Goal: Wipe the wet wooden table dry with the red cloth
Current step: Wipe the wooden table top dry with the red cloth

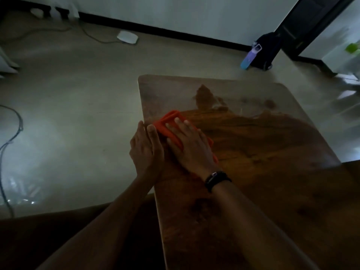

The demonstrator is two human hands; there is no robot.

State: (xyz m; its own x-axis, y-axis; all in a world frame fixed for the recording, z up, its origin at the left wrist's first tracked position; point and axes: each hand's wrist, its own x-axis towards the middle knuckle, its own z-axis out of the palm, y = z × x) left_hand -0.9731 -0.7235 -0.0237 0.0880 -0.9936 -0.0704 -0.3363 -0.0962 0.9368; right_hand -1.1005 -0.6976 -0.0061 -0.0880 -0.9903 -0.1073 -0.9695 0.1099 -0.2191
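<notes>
The red cloth (169, 121) lies folded on the wooden table (263, 152), close to its left edge. My right hand (190, 145) presses flat on the cloth with straight fingers; a black band sits on that wrist. My left hand (146, 151) rests at the table's left edge, its thumb touching the cloth's left side and its fingers over the edge. A shiny wet film with darker patches (204, 96) covers the far part of the table beyond the cloth.
A blue-purple bottle (250, 57) and a dark bag (267, 49) stand on the floor past the table's far right corner. A white device (127, 37) with a cable lies on the floor near the wall. Dark cables (11, 137) run at the left.
</notes>
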